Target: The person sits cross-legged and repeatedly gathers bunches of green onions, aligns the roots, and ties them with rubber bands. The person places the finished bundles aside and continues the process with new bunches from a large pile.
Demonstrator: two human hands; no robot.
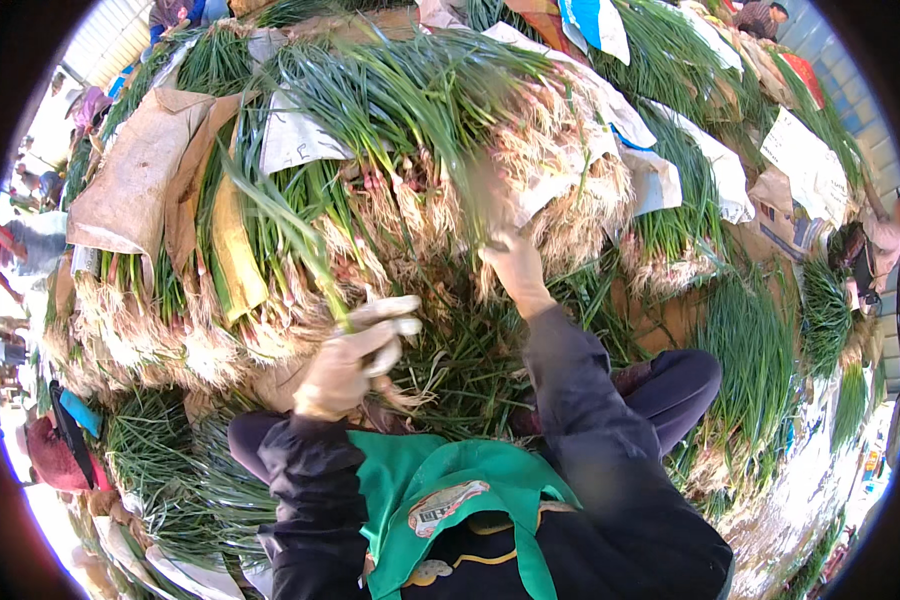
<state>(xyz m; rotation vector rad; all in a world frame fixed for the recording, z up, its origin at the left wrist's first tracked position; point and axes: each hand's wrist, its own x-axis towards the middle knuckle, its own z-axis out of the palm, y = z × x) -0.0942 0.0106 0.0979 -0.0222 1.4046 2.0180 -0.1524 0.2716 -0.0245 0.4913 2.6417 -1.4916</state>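
My left hand (337, 367) is curled around a few green onion stalks (300, 240). Their leaves rise up and to the left, and pale roots (401, 394) hang out below the fist. The fingertips of this hand look whitish, as if covered. Farther forward, my right hand (516, 266) pinches a blurred green onion strand (457, 161) at the front of the heap. Just ahead of both hands lies a large pile of green onions (412, 180) with pinkish bulbs and long, stringy roots. Loose green leaves (465, 367) cover the ground between my folded legs.
Burlap cloth (139, 172), a yellow strip (236, 255) and white sacking (300, 135) lie over the bunches. More green onions (750, 360) stand to my right, others (172, 480) to my left. A maroon bag (56, 454) sits at far left. Other people (761, 19) are in the background.
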